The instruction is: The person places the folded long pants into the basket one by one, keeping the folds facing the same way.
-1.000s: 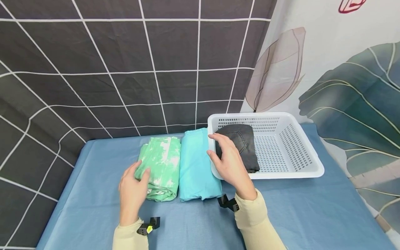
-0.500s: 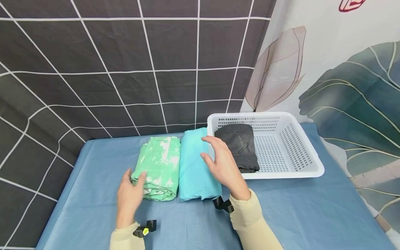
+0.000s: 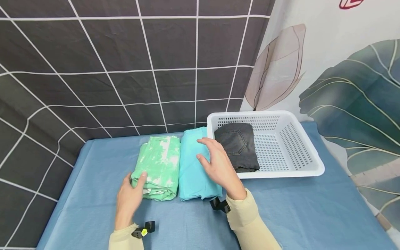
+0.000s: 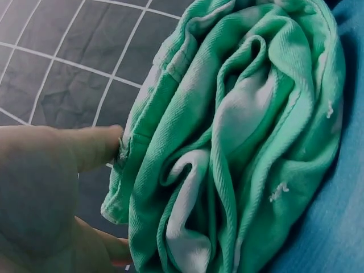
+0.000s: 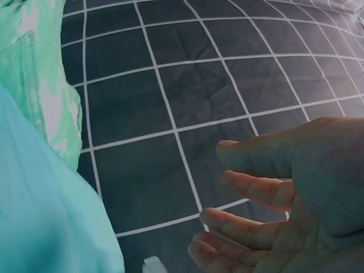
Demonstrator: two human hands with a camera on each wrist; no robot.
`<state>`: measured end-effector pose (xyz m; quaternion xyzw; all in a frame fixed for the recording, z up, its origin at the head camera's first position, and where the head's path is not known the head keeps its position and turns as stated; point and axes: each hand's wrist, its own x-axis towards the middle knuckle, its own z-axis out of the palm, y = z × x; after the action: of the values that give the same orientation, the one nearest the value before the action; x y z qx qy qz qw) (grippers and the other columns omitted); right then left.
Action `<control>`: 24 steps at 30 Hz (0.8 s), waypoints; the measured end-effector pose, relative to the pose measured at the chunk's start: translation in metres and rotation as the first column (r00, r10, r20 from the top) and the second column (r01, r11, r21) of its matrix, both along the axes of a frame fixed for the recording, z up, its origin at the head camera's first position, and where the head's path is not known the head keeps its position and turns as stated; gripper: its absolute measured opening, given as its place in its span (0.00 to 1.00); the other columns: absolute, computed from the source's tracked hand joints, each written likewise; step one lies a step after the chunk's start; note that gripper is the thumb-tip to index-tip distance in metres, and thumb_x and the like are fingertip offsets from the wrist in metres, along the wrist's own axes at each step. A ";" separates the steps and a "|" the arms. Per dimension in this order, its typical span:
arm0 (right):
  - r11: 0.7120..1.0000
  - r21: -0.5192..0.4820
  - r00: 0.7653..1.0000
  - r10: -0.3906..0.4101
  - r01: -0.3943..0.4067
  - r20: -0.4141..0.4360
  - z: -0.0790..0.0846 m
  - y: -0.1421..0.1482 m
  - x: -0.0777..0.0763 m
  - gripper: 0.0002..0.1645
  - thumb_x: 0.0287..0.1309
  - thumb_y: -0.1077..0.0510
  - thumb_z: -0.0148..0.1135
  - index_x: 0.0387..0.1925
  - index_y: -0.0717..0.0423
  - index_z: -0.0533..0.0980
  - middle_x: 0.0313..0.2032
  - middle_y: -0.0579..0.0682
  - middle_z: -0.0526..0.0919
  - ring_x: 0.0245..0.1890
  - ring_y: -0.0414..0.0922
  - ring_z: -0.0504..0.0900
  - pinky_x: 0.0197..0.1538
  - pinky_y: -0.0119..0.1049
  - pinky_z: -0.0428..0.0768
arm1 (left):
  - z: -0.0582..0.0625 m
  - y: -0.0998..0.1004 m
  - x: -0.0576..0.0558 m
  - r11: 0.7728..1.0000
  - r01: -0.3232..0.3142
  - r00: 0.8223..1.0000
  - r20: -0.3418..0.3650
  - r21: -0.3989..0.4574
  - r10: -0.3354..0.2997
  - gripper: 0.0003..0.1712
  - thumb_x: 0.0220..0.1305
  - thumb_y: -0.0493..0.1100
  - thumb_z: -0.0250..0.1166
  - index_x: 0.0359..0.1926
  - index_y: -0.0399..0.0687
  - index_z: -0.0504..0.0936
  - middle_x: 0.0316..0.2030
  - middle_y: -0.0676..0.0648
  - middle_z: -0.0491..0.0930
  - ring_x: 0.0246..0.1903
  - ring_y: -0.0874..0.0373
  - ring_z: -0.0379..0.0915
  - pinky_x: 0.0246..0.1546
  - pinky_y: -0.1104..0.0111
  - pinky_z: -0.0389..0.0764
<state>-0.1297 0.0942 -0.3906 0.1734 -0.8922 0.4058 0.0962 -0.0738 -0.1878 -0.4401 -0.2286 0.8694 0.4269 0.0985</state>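
Observation:
A folded green and white tie-dye garment (image 3: pixel 159 163) lies on the blue-covered surface, its stacked folds filling the left wrist view. My left hand (image 3: pixel 128 196) is at its near left corner, relaxed, with the thumb (image 4: pixel 99 145) right at the cloth's edge. Against the garment's right side lies a folded turquoise cloth (image 3: pixel 195 170). My right hand (image 3: pixel 220 166) hovers over the turquoise cloth's right part, fingers (image 5: pixel 244 227) spread and loosely bent, holding nothing. Folded dark grey jeans (image 3: pixel 239 146) with a back pocket showing sit at the left end of a white basket (image 3: pixel 290 173).
The perforated white basket stands at the right, its left rim beside the turquoise cloth. A dark curtain with a white grid (image 3: pixel 175 45) hangs behind, and a leaf-patterned white one (image 3: pixel 331 27) at the right. Blue cloth (image 3: pixel 93 194) covers the surface.
My right hand has drawn left, from the basket's left rim to over the turquoise cloth. My left hand has slid slightly down and left along the green garment. The garments and basket stay put.

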 end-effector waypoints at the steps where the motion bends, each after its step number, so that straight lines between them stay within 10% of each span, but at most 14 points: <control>1: 1.000 0.000 1.000 0.004 -0.004 0.005 -0.001 -0.001 0.000 0.25 0.66 0.60 0.65 0.64 0.56 0.74 0.66 0.56 0.73 0.68 0.54 0.68 0.69 0.53 0.65 | -0.001 0.000 0.000 1.000 -0.001 1.000 0.004 -0.002 0.001 0.62 0.66 0.79 0.42 0.80 0.37 0.37 0.75 0.26 0.43 0.72 0.27 0.41 0.68 0.35 0.51; 24: 0.987 0.049 0.971 0.142 -0.154 0.193 -0.004 -0.041 -0.015 0.32 0.70 0.57 0.61 0.70 0.61 0.66 0.68 0.58 0.70 0.71 0.53 0.65 0.71 0.48 0.65 | -0.003 -0.007 -0.005 0.994 -0.049 0.998 0.052 0.095 0.044 0.67 0.62 0.79 0.53 0.79 0.36 0.38 0.75 0.25 0.43 0.72 0.27 0.44 0.66 0.35 0.58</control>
<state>-0.1448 0.0531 -0.3943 0.2032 -0.8942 0.3981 -0.0249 -0.0788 -0.1943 -0.4431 -0.2543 0.8395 0.4647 0.1210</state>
